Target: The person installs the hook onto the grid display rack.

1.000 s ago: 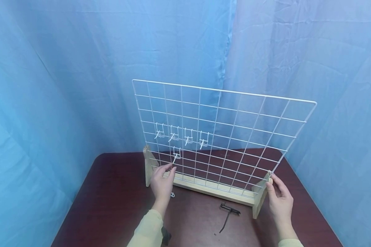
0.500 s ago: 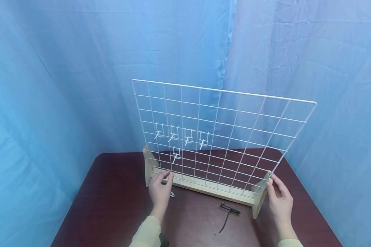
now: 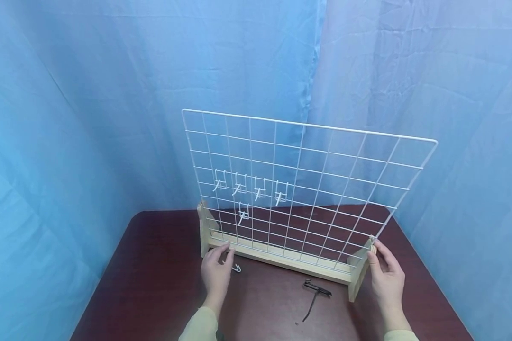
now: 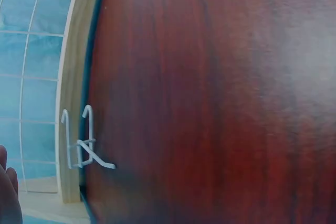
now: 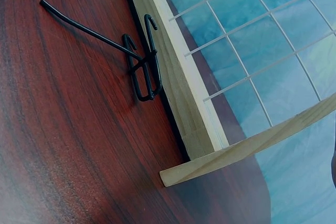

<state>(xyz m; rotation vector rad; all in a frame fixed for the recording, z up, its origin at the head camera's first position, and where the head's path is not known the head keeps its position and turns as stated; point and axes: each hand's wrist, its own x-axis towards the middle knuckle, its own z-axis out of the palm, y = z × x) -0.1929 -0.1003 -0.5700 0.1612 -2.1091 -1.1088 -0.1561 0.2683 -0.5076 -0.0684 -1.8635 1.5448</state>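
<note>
My left hand [image 3: 216,272] is low in front of the rack, its thumb and index finger curved toward each other with a gap. A white wire hook [image 3: 237,268] lies on the table just behind those fingers; no grip on it shows. In the left wrist view the whole white hook [image 4: 86,140] lies beside the wooden base, with the hand's edge [image 4: 8,198] at the far left. My right hand [image 3: 387,279] pinches the top of the right wooden support [image 3: 359,274] of the stand. That stand holds up a white wire grid [image 3: 309,163].
Several white hooks [image 3: 260,193] hang on the grid's left half, with a single hook [image 3: 243,215] lower down. A black hook [image 3: 317,289] lies on the dark red table [image 3: 153,284] before the wooden base [image 3: 290,259]. Blue curtains [image 3: 132,94] surround it.
My left hand has come down from the lower hanging hook to beside the white hook on the table. The right hand stays on the wooden support.
</note>
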